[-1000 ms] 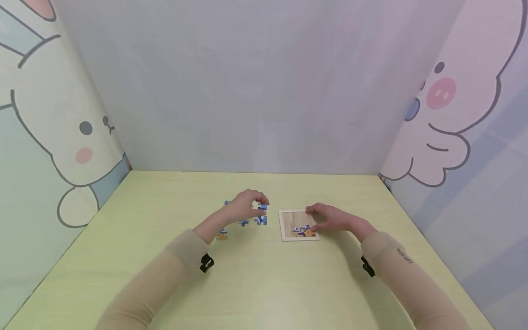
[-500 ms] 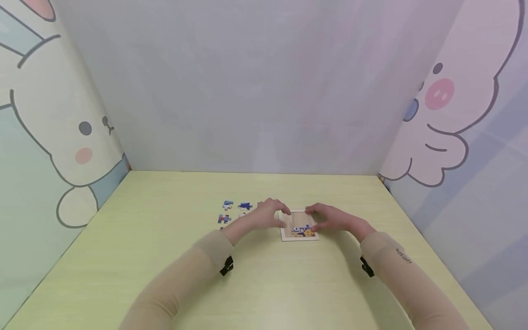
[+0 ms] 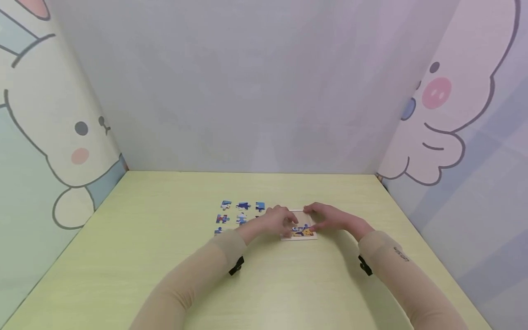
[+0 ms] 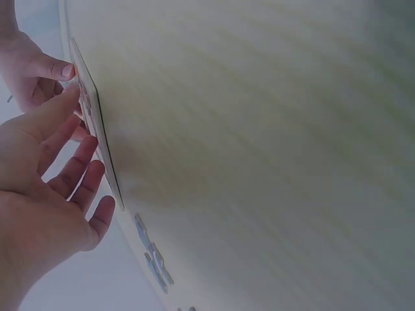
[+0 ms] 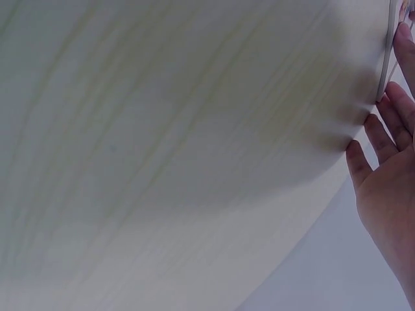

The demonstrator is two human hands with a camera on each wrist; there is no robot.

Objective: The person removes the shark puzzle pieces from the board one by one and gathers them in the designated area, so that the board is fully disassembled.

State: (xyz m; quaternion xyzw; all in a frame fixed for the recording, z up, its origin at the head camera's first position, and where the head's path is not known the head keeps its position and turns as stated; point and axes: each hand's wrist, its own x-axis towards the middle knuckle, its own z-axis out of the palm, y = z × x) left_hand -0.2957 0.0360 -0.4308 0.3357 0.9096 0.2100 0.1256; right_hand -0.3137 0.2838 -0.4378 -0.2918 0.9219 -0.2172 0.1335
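Observation:
A square wooden puzzle tray (image 3: 299, 238) with a pale rim lies on the table, with joined jigsaw pieces (image 3: 305, 231) along its lower part, blue and orange. My left hand (image 3: 278, 221) is over the tray's left side, fingers bent and thumb apart from them. No piece shows between them. In the left wrist view, that left hand (image 4: 48, 175) has its fingertips right at the tray's edge (image 4: 107, 152). My right hand (image 3: 330, 216) grips the tray's right side, fingers at the far corner and thumb near the pieces. The right wrist view shows its fingers (image 5: 382, 139) against the tray's edge (image 5: 388, 58).
Several loose jigsaw pieces (image 3: 243, 206) lie in rows left of the tray, some partly hidden behind my left hand and forearm. The light wooden table (image 3: 165, 201) ends at a grey back wall (image 3: 247, 91), with cartoon-printed panels at both sides.
My left hand has moved right, from over the loose pieces to over the tray's left side, uncovering more of the pieces. My right hand stays on the tray.

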